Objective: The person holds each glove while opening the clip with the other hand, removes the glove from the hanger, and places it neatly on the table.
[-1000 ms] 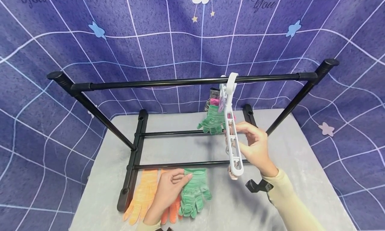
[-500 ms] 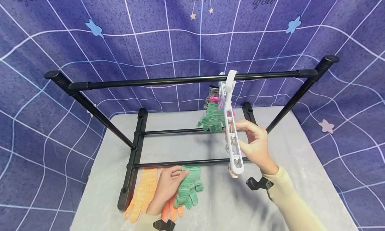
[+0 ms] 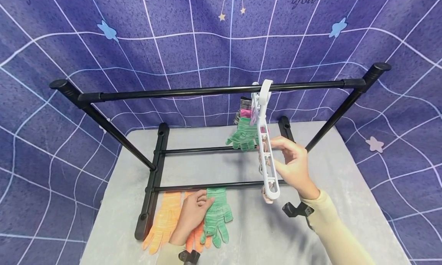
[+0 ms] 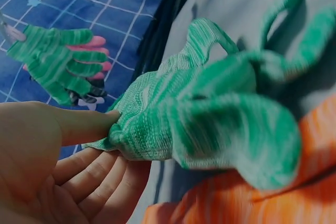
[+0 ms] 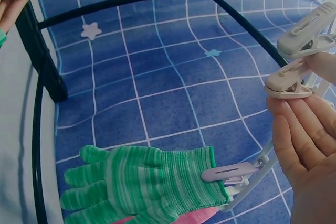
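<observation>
My left hand (image 3: 194,211) pinches a green knit glove (image 4: 210,108) at its cuff, thumb on top and fingers below; the glove's fingers dangle over the table. Beneath lies an orange glove (image 3: 198,238), partly hidden by the hand. My right hand (image 3: 293,165) grips a beige clothes peg (image 5: 289,82) hanging from a white clip hanger (image 3: 268,169), with thumb and fingertips on the peg. The hanger's hook goes over the black top bar. Farther back, a green glove (image 5: 142,182) hangs from a lilac peg (image 5: 229,172) with pink and dark gloves near it.
A black rack (image 3: 193,91) stands across the grey table (image 3: 262,238), with two low crossbars. A yellow-orange glove (image 3: 166,219) lies at the left foot. Blue patterned cloth (image 3: 221,46) surrounds the back and sides.
My left hand has shifted slightly left and up the table, carrying the green glove by its cuff. The right hand keeps its hold at the hanger.
</observation>
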Action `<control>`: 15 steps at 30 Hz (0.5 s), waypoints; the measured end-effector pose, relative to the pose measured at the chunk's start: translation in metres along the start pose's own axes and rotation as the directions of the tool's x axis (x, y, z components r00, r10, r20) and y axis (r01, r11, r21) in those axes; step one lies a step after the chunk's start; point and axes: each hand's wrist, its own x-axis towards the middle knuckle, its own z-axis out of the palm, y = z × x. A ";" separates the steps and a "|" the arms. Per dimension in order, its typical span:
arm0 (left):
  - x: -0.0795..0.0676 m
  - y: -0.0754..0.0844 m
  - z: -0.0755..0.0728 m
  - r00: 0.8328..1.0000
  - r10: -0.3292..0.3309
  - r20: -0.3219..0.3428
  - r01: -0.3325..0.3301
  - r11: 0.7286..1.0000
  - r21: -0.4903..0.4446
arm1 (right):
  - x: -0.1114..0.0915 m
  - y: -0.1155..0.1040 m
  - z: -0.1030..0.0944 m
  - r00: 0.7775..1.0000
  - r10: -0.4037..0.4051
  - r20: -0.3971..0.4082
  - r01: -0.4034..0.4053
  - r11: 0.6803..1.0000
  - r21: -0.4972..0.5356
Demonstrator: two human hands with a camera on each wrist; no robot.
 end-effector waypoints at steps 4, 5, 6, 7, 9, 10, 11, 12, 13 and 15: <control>0.001 -0.003 0.000 1.000 0.027 -0.013 -0.026 0.997 0.066 | -0.001 0.001 -0.001 1.000 -0.010 0.001 0.010 1.000 0.007; 0.002 -0.003 0.000 0.999 0.033 -0.016 -0.031 0.996 0.082 | -0.001 0.001 -0.001 1.000 -0.012 0.002 0.012 1.000 0.008; 0.002 -0.004 0.001 0.999 0.037 -0.017 -0.035 0.995 0.099 | -0.001 0.001 -0.001 1.000 -0.015 0.001 0.015 1.000 0.010; 0.002 -0.006 0.001 0.999 0.047 -0.018 -0.045 0.993 0.113 | -0.001 0.001 -0.001 1.000 -0.017 0.001 0.017 1.000 0.012; 0.003 -0.008 0.002 0.999 0.050 -0.020 -0.046 0.990 0.135 | -0.002 0.001 -0.001 1.000 -0.020 -0.002 0.020 1.000 0.015; 0.003 -0.009 0.003 0.998 0.051 -0.022 -0.047 0.989 0.143 | -0.002 0.002 -0.001 1.000 -0.020 -0.001 0.020 1.000 0.014; 0.003 -0.010 0.004 0.998 0.057 -0.021 -0.053 0.987 0.151 | -0.002 0.002 -0.001 1.000 -0.020 0.003 0.020 1.000 0.012; 0.004 -0.010 0.005 0.998 0.063 -0.024 -0.058 0.986 0.159 | -0.002 0.003 -0.001 1.000 -0.019 0.007 0.019 1.000 0.009; 0.004 -0.011 0.005 0.997 0.069 -0.023 -0.064 0.984 0.165 | -0.002 0.003 -0.001 1.000 -0.013 0.006 0.013 1.000 0.002; 0.005 -0.012 0.007 0.998 0.059 -0.022 -0.054 0.983 0.178 | -0.003 0.004 -0.002 1.000 -0.008 0.010 0.009 1.000 -0.015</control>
